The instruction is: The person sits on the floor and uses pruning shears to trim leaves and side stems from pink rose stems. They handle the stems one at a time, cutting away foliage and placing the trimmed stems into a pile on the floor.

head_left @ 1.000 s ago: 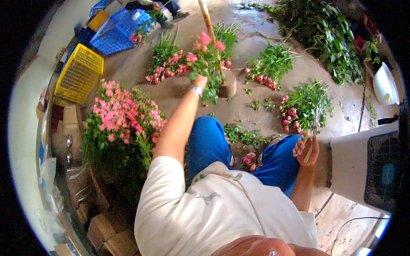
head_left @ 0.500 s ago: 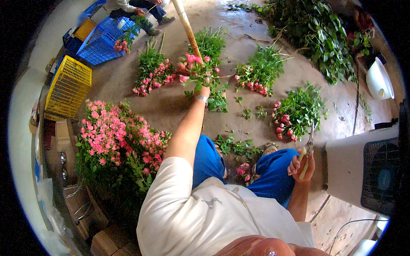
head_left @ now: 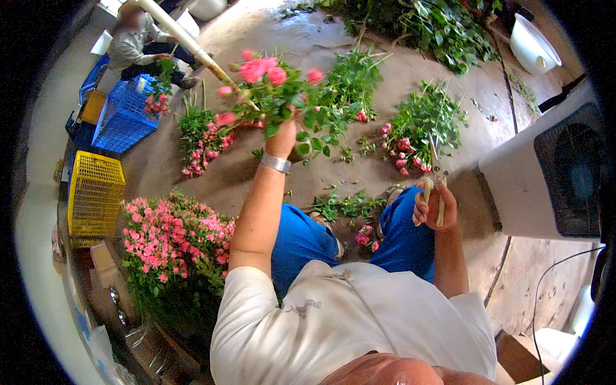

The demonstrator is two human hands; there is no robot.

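Observation:
My left hand (head_left: 280,133) is closed on a sprig of pink roses (head_left: 263,80) with green leaves, raised in front of a long pale pole (head_left: 186,40) that slants up to the upper left. My right hand (head_left: 434,208) grips long shears with pale handles (head_left: 440,199), their blades pointing up, above my blue-trousered knee. Bunches of pink roses lie on the floor (head_left: 337,179): one at the left (head_left: 199,138), one behind the held sprig (head_left: 353,83), one at the right (head_left: 414,128). A large mass of pink roses (head_left: 167,237) stands beside my left leg.
A co-worker (head_left: 135,48) sits at upper left holding stems, near blue crates (head_left: 122,115) and a yellow crate (head_left: 96,196). A leafy pile (head_left: 436,32) and white basin (head_left: 532,45) lie at upper right. A boxy pale appliance (head_left: 516,176) and cable (head_left: 542,276) are at the right.
My left hand has shifted left with the rose sprig, now held more spread out. The view has swung, bringing more of the co-worker into sight. My right hand still holds the shears.

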